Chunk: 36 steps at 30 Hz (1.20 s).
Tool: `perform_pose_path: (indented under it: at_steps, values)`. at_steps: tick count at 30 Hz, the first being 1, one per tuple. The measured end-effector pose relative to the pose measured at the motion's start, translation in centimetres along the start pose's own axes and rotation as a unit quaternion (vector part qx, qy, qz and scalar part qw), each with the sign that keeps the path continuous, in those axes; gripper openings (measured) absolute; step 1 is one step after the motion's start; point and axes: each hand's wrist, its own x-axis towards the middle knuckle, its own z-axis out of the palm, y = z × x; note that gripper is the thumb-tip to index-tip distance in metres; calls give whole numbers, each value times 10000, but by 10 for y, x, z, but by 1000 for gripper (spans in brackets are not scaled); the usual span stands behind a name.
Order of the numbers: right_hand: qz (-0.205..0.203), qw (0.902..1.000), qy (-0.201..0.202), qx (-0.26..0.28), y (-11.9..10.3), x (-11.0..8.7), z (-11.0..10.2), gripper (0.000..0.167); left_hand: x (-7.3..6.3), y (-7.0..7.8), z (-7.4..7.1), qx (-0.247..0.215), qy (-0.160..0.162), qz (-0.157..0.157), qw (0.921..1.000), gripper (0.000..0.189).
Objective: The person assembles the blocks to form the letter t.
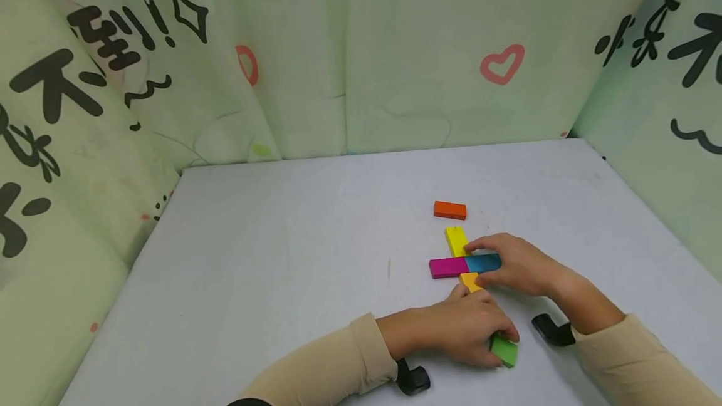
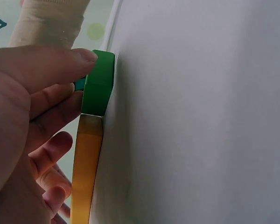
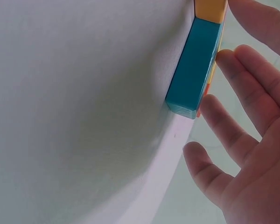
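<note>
Pinch steadies green block (image 1: 504, 353) on tabletop (image 1: 282, 268)

Light, level pressure, we judge, best keeps ends flush. The left grip (image 1: 462, 327) pinches the green block against the amber block (image 1: 470, 281); the right grip (image 1: 521, 265) is spread beside the blue block (image 1: 482, 262). The green block looks smooth and flat-sided.
</note>
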Motion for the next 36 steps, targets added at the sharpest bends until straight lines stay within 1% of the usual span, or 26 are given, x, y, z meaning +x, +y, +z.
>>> perform_pose_path:
  at_steps: [5,9,15,27,34,36]
  values:
    - [-7,10000,-15,-17,0,0,1,53,0,-1,1,94,-55,-15,9999,38]
    - [-18,10000,-4,-30,0,0,1,53,-1,-1,1,192,5,-9,9998,36]
    - [-38,10000,14,-52,1,0,2,54,-3,0,0,216,130,13,9997,35]
    - [-31,10000,-17,-58,1,0,2,55,-2,0,2,269,170,-69,9995,33]
    - [6,10000,-30,-51,1,1,1,55,-2,0,3,370,214,-73,9991,35]
    - [22,10000,-41,-27,1,1,2,56,-2,-1,3,334,207,-80,9992,36]
